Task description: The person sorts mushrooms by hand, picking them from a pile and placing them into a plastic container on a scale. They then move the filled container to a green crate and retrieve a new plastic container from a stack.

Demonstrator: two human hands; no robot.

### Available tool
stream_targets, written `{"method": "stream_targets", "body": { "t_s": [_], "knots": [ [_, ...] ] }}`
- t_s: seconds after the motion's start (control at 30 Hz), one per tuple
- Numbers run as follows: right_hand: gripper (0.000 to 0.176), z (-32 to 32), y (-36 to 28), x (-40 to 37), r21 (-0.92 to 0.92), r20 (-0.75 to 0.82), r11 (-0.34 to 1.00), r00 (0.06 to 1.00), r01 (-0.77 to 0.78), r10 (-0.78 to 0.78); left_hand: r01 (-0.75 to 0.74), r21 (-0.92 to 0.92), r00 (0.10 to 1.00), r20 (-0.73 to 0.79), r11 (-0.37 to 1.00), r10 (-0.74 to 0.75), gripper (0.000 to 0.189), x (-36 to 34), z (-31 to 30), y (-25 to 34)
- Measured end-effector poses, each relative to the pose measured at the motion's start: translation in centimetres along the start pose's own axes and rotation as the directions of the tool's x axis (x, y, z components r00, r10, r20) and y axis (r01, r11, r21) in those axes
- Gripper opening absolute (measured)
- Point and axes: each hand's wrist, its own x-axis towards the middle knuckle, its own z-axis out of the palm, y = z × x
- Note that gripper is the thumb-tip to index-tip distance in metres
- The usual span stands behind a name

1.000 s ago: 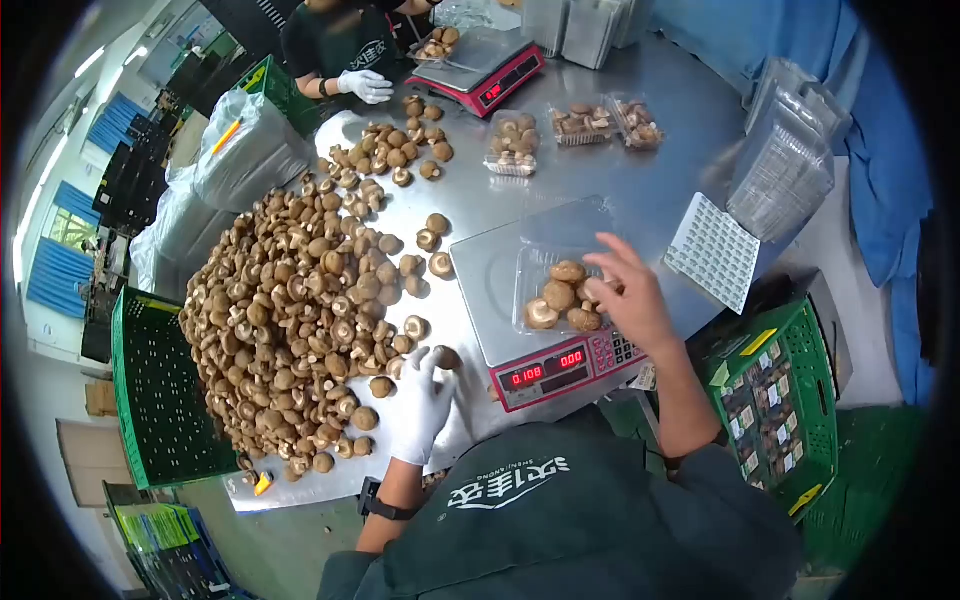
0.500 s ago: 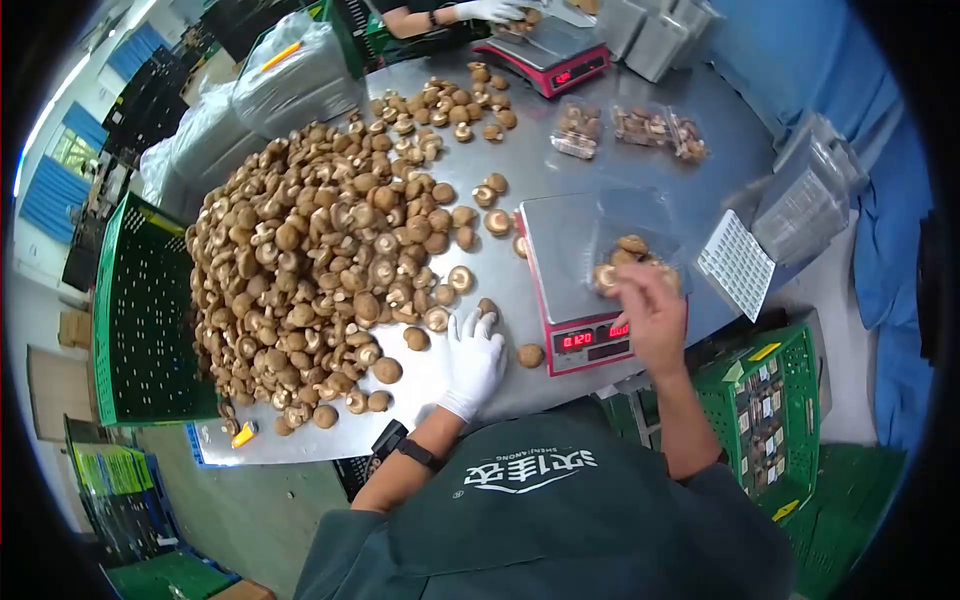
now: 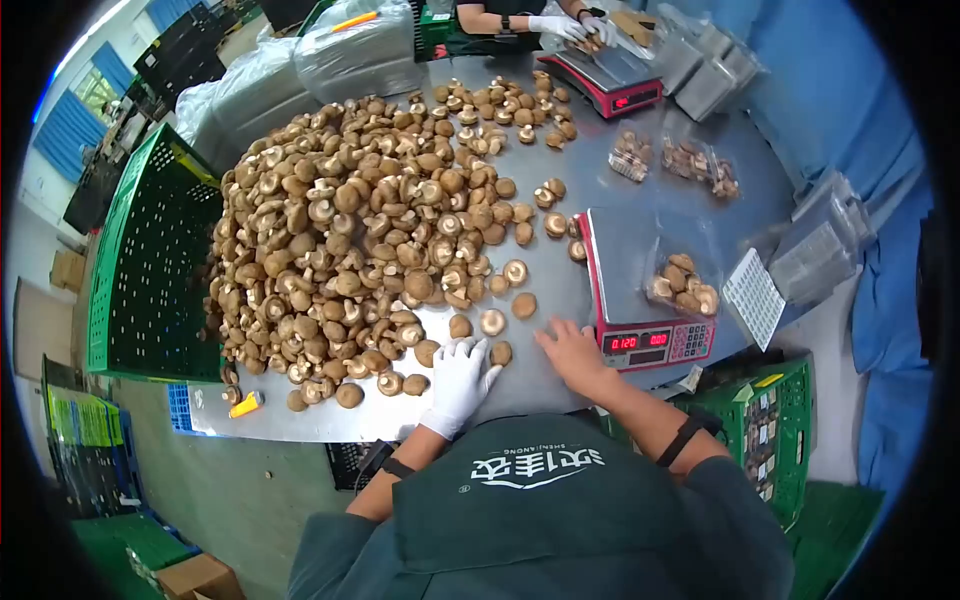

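My left hand (image 3: 463, 388), in a white glove, lies open on the metal table at the near edge of a large heap of shiitake mushrooms (image 3: 330, 250). One loose shiitake (image 3: 501, 353) sits right beside its fingers, another (image 3: 460, 326) just beyond the fingertips. Bare and with fingers apart, my right hand (image 3: 578, 360) rests low over the table by the front left corner of a red-framed scale (image 3: 640, 240). On that scale stands an open clear plastic tray of mushrooms (image 3: 683, 285); the red display (image 3: 638, 342) reads 0.120.
Filled packs (image 3: 630, 155) lie behind the scale. Stacked clear trays (image 3: 820, 240) and a white label sheet (image 3: 755, 298) are at the right. A green crate (image 3: 150, 270) stands left. Across the table, a co-worker's gloved hands (image 3: 575, 28) work at a second scale (image 3: 605, 80).
My right hand has left the tray on the scale and come down to the table left of the scale. My left hand stays beside the heap. The camera view has shifted.
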Motion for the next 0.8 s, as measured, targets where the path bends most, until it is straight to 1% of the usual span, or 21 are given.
{"method": "stream_targets", "body": {
  "t_s": [0.03,0.07,0.1,0.13,0.17,0.2,0.23,0.27,0.33,0.37,0.43,0.47,0.5,0.53,0.57,0.63,0.67,0.7,0.73,0.77,0.8],
  "knots": [
    [0.036,-0.4,0.1,0.4,0.038,0.039,0.998,0.998,-0.045,0.043,0.005,-0.005,1.000,0.010,1.000,-0.005,0.054,-0.4,-0.3,0.1],
    [0.036,0.0,0.4,0.9,0.032,0.037,0.999,0.999,-0.034,0.032,0.001,-0.003,1.000,-0.022,1.000,-0.001,0.060,-0.7,-0.3,-0.1],
    [0.043,0.2,0.7,1.6,0.112,0.026,0.992,0.998,-0.056,0.054,0.009,-0.003,0.999,-0.032,1.000,-0.009,0.060,-0.4,-0.4,-0.1],
    [0.051,0.5,1.0,2.0,0.192,0.018,0.978,0.997,-0.077,0.075,0.036,0.007,0.996,-0.082,0.999,-0.035,0.060,0.0,-0.5,-0.2],
    [0.051,0.7,1.2,1.9,0.189,0.020,0.980,0.998,-0.069,0.066,0.061,0.017,0.990,-0.128,0.998,-0.059,0.059,0.4,-0.6,-0.2],
    [0.051,0.1,1.0,1.6,0.158,0.080,0.983,0.994,-0.091,0.079,0.077,-0.007,0.986,-0.148,0.997,-0.077,0.055,1.1,-0.6,-0.4],
    [0.052,-0.1,1.0,1.3,0.124,0.140,0.986,0.986,-0.113,0.095,0.081,-0.010,0.985,-0.154,0.997,-0.082,0.055,2.3,-0.4,-0.7],
    [0.052,0.5,0.8,0.7,0.118,0.144,0.987,0.985,-0.109,0.091,0.035,-0.010,0.985,-0.171,0.999,-0.037,0.052,3.6,0.0,-0.9],
    [0.054,2.1,0.3,-0.7,0.049,0.153,0.998,0.988,-0.034,0.026,-0.077,0.022,0.974,-0.211,0.997,0.079,0.045,7.0,-0.5,-0.4],
    [0.054,1.7,0.1,-1.0,0.048,0.160,0.998,0.987,-0.031,0.023,-0.095,0.083,0.978,-0.180,0.992,0.109,0.041,8.9,-1.1,0.4],
    [0.053,0.3,-0.3,-1.7,0.062,0.101,0.998,0.995,-0.005,-0.002,-0.116,0.224,0.984,-0.103,0.968,0.142,0.028,12.1,1.2,0.1],
    [0.053,0.6,-0.4,-2.1,0.062,0.102,0.998,0.995,-0.006,0.000,-0.117,0.222,0.984,-0.103,0.968,0.143,0.028,13.5,2.0,-0.1],
    [0.053,0.9,-0.5,-2.5,0.072,0.065,0.996,0.996,0.061,-0.066,-0.119,0.288,0.992,0.075,0.950,0.101,0.024,14.9,2.6,-0.2],
    [0.052,1.1,-0.4,-2.8,0.079,0.028,0.989,0.991,0.128,-0.131,-0.131,0.351,0.968,0.248,0.927,0.043,0.020,15.6,3.1,-0.2],
    [0.052,1.3,-0.1,-2.7,0.078,0.025,0.989,0.991,0.128,-0.130,-0.132,0.353,0.968,0.246,0.926,0.045,0.020,15.9,3.6,-0.3],
    [0.057,0.6,-0.4,-2.1,0.352,0.015,0.934,0.997,0.066,-0.076,-0.187,0.322,0.970,0.209,0.928,0.123,0.015,16.0,3.5,-0.4],
    [0.057,0.3,-0.5,-1.6,0.358,0.011,0.931,0.997,0.067,-0.076,-0.192,0.246,0.976,0.149,0.950,0.158,0.019,15.3,3.3,-0.7],
    [0.057,-0.9,-0.7,-0.3,0.517,-0.040,0.856,0.999,-0.010,0.036,-0.195,0.254,0.975,0.156,0.947,0.159,0.019,14.6,1.9,-0.3],
    [0.057,-1.7,-0.7,1.2,0.664,-0.069,0.744,0.985,-0.071,0.156,-0.122,0.132,0.990,-0.055,0.984,0.130,0.022,13.7,0.0,0.3],
    [0.057,-2.1,-0.5,2.8,0.675,-0.122,0.735,0.973,-0.065,0.198,-0.075,-0.005,0.964,-0.255,0.997,0.071,0.025,12.6,-1.2,0.6],
    [0.056,-2.5,-0.1,4.4,0.684,-0.172,0.727,0.955,-0.059,0.240,0.044,-0.113,0.951,-0.300,0.993,-0.076,0.032,10.9,-1.6,0.3]
  ]
}}
